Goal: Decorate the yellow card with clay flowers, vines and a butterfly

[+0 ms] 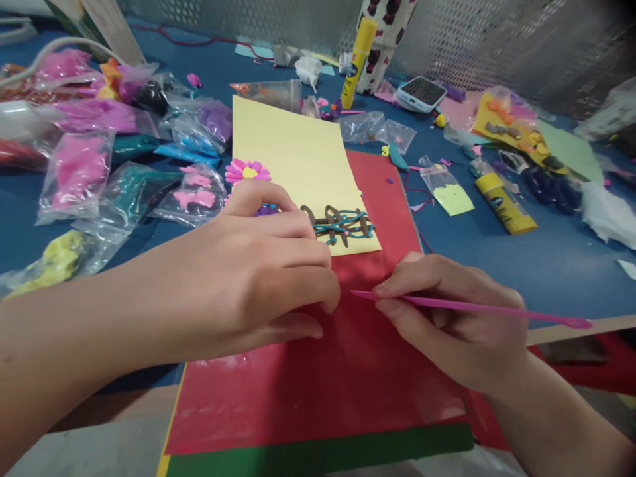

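My right hand (457, 311) pinches a slim pink plastic clay modelling tool (477, 307), its pointed tip aimed left. The tip sits just right of my left hand (268, 271), apart from it. My left hand is closed with bent fingers over the lower left of a yellow card (293, 146); whatever its fingertips hold is hidden. On the card are a pink clay flower (248, 169) with a yellow middle and a brown clay fence (338, 225) with teal strands. A purple clay piece (267, 209) is partly covered by my fingers. Beneath lies a red sheet (318, 391).
Bags of coloured clay (79, 172) crowd the left. A yellow glue stick (358, 63) stands at the back; another glue stick (504, 202) lies at right, near dark-handled scissors (551, 189). A small phone-like device (421, 94) lies behind. The blue table's front edge (581, 328) runs below.
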`<state>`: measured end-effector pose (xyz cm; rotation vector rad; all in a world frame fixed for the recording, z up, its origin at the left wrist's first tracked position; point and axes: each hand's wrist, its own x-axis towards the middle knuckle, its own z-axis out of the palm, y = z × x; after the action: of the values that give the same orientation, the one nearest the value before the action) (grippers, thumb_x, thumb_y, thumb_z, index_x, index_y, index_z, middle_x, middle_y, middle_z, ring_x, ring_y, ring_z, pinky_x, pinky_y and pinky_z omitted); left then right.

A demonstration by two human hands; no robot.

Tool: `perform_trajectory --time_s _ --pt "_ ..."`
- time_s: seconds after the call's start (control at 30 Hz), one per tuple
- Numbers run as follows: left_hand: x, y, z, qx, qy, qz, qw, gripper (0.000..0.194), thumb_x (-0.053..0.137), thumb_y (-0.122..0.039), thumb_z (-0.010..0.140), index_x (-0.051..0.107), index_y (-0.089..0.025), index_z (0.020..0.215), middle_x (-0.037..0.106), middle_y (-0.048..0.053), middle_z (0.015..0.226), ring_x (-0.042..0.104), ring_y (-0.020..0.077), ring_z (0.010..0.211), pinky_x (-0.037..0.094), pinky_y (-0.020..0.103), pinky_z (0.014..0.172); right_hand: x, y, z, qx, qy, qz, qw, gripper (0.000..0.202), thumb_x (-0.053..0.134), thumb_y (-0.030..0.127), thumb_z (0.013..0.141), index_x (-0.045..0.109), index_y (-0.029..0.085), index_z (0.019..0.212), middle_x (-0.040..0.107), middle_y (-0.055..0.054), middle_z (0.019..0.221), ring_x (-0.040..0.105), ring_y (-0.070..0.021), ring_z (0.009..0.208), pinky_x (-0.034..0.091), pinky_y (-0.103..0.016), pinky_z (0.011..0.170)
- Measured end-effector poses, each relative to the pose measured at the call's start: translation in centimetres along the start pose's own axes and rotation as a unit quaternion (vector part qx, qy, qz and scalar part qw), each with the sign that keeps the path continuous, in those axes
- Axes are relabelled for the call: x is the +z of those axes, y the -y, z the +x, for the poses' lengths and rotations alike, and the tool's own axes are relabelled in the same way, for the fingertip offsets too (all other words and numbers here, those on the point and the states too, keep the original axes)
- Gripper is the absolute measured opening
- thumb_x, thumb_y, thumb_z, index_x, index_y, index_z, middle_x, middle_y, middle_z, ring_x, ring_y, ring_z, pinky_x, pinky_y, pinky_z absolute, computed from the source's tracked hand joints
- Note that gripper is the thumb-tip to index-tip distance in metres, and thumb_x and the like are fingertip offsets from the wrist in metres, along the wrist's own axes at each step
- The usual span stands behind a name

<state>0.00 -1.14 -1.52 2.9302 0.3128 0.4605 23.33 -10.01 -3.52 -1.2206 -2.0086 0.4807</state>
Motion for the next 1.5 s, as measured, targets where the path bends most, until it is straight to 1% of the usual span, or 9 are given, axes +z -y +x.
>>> perform_trajectory --time_s 0.1,0.43,0.67,0.77,0.97,1.07,1.17,1.3,1.5 --pt "0.05 -0.04 -0.02 -0.002 0.0 -0.011 1.0 0.023 0.048 -0.034 0.095 0.066 -0.029 0.082 0.068 -0.003 0.082 0.058 0.0163 0.08 0.027 0.038 0.1 0.02 0.02 0.06 -0.006 0.002 -0.001 1.0 0.015 0.063 0.011 0.082 0.064 0.025 0.086 0.068 0.002 0.076 0.059 -0.01 0.058 0.049 -0.024 0.056" --pt "0.03 0.07 0.05 -0.004 0.012 -0.025 1.0 0.021 0.052 -0.036 0.093 0.07 -0.031 0.083 0.068 -0.004 0.08 0.059 0.0163 0.08 0.028 0.038 0.098 0.05 0.05 0.21 -0.007 0.012 -0.001 1.0 0.014 0.063 0.012 0.083 0.065 0.025 0.088 0.069 0.002 0.075 0.06 -0.0109 0.058 0.049 -0.025 0.059" --pt "0.18 0.06 -0.05 0.001 0.008 -0.005 1.0 0.022 0.049 -0.025 0.091 0.068 -0.028 0.079 0.066 -0.004 0.078 0.056 0.014 0.074 0.026 0.037 0.097 0.01 0.06 0.19 -0.012 0.024 0.017 0.999 0.016 0.062 0.009 0.083 0.063 0.024 0.089 0.068 0.002 0.076 0.06 -0.0112 0.062 0.047 -0.027 0.062" --pt "0.14 0.02 -0.09 -0.004 0.004 -0.004 1.0 0.023 0.047 -0.024 0.091 0.066 -0.028 0.079 0.066 -0.003 0.077 0.056 0.0144 0.074 0.028 0.038 0.097 -0.13 0.1 0.35 -0.029 0.049 0.029 0.998 0.015 0.061 0.01 0.083 0.062 0.023 0.09 0.069 0.001 0.076 0.06 -0.0116 0.063 0.046 -0.028 0.063" --pt "0.19 0.04 -0.19 -0.02 0.002 -0.008 1.0 0.023 0.048 -0.025 0.09 0.063 -0.027 0.073 0.063 -0.003 0.069 0.054 0.015 0.069 0.033 0.038 0.093 -0.17 0.09 0.93 -0.108 0.129 0.042 0.985 0.019 0.052 0.008 0.086 0.062 0.021 0.097 0.07 0.001 0.076 0.065 -0.0114 0.069 0.046 -0.029 0.07" --pt "0.23 0.02 -0.17 -0.015 0.0 -0.01 1.0 0.022 0.049 -0.024 0.089 0.063 -0.025 0.072 0.061 -0.003 0.066 0.052 0.0136 0.065 0.032 0.038 0.091 -0.14 0.01 0.91 -0.089 0.129 0.025 0.987 0.017 0.058 0.013 0.088 0.06 0.022 0.102 0.071 0.001 0.083 0.064 -0.0107 0.07 0.047 -0.028 0.07" --pt "0.22 -0.03 -0.11 -0.015 0.003 -0.01 1.0 0.021 0.05 -0.023 0.088 0.063 -0.026 0.072 0.06 -0.003 0.065 0.053 0.0141 0.066 0.032 0.037 0.091 -0.15 -0.06 0.83 -0.069 0.123 0.036 0.989 0.013 0.063 0.015 0.086 0.059 0.023 0.096 0.071 0.002 0.082 0.064 -0.0108 0.071 0.048 -0.027 0.069" --pt "0.29 -0.01 -0.17 -0.017 0.009 -0.008 1.0 0.021 0.049 -0.024 0.088 0.065 -0.027 0.074 0.062 -0.003 0.067 0.055 0.0159 0.07 0.033 0.038 0.091 -0.14 -0.15 0.9 -0.085 0.138 0.063 0.985 0.012 0.062 0.013 0.087 0.061 0.024 0.091 0.07 0.002 0.081 0.066 -0.012 0.075 0.049 -0.027 0.068" --pt "0.63 0.0 -0.35 -0.002 0.001 0.016 1.0 0.02 0.051 -0.029 0.09 0.065 -0.028 0.076 0.064 -0.004 0.072 0.057 0.0171 0.076 0.032 0.038 0.093 0.02 -0.19 0.84 -0.088 0.139 0.033 0.986 0.011 0.063 0.012 0.087 0.064 0.022 0.092 0.07 0.001 0.087 0.065 -0.0106 0.08 0.049 -0.025 0.072"
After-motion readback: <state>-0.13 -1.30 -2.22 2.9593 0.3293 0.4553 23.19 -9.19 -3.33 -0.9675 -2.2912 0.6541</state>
